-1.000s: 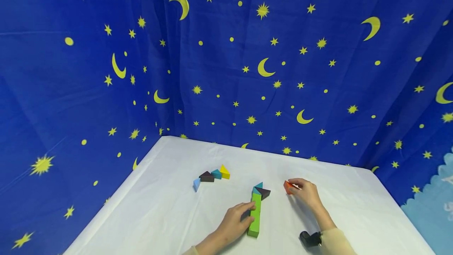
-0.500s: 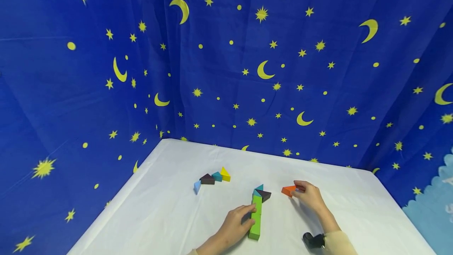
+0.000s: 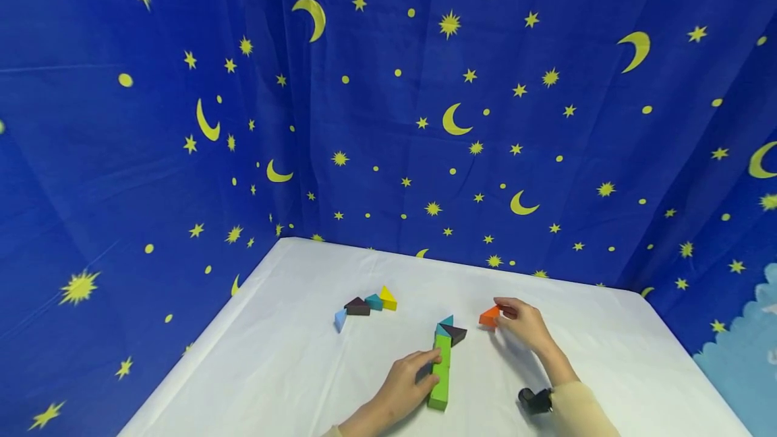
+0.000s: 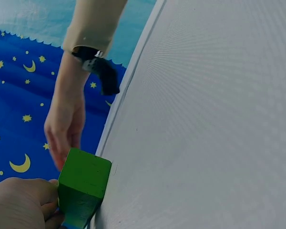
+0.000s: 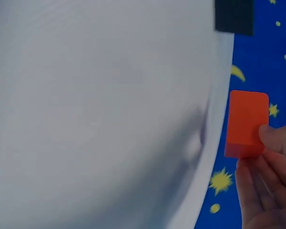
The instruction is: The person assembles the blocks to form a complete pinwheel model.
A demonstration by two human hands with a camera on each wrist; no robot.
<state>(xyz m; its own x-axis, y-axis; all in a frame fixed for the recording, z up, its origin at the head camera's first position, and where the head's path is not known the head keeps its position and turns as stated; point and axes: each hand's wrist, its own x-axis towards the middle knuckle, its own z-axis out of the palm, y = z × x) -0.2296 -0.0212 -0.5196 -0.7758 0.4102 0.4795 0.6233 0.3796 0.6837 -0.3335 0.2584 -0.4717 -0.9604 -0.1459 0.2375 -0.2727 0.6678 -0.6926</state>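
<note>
My right hand (image 3: 527,326) pinches an orange triangular block (image 3: 489,317) between thumb and fingers, held over the white table with a shadow beneath. In the right wrist view the thumb lies on one face of the orange block (image 5: 248,117). My left hand (image 3: 403,383) rests its fingertips on the top and left edge of two green bars (image 3: 440,383), laid end to end. One end of a green bar (image 4: 83,174) shows large in the left wrist view. At the bars' far end sit teal triangular pieces (image 3: 442,330) and a dark brown triangle (image 3: 454,334).
Back left, a bent row holds a light blue triangle (image 3: 340,320), a dark brown triangle (image 3: 357,306), a teal triangle (image 3: 374,301) and a yellow triangle (image 3: 388,299). A black wrist device (image 3: 534,400) sits at the right cuff. Blue star-patterned curtain (image 3: 425,86) surrounds the table (image 3: 291,349).
The right hand has turned the orange block and shifted it slightly left and away from me. The left hand stays on the green bars. The other blocks have not moved.
</note>
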